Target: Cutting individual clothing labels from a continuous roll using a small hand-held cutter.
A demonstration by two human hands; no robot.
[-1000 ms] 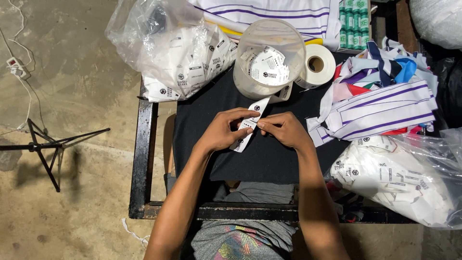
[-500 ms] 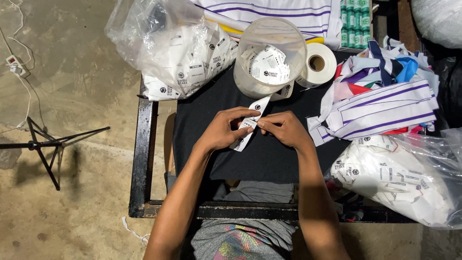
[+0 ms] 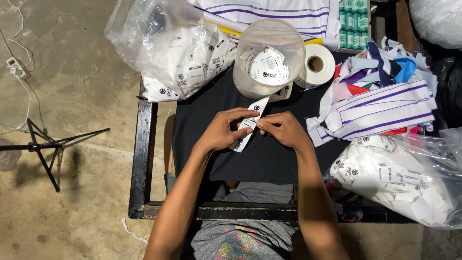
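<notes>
Both my hands meet over a black cloth (image 3: 269, 159) spread on a small table. My left hand (image 3: 222, 130) and my right hand (image 3: 284, 129) pinch the same narrow white paper tag (image 3: 250, 123), which runs diagonally from upper right to lower left between my fingers. Just beyond my hands stands a clear plastic tub (image 3: 269, 58) holding several white printed tags. A roll of white labels (image 3: 315, 65) lies beside the tub on its right.
A clear bag of white tags (image 3: 178, 53) sits at the table's far left, another bag of tags (image 3: 399, 178) at the near right. Folded striped cloth pieces (image 3: 380, 101) pile up on the right. A black tripod (image 3: 48, 144) stands on the concrete floor to the left.
My hands have barely shifted; the fingers keep working the same tag in place.
</notes>
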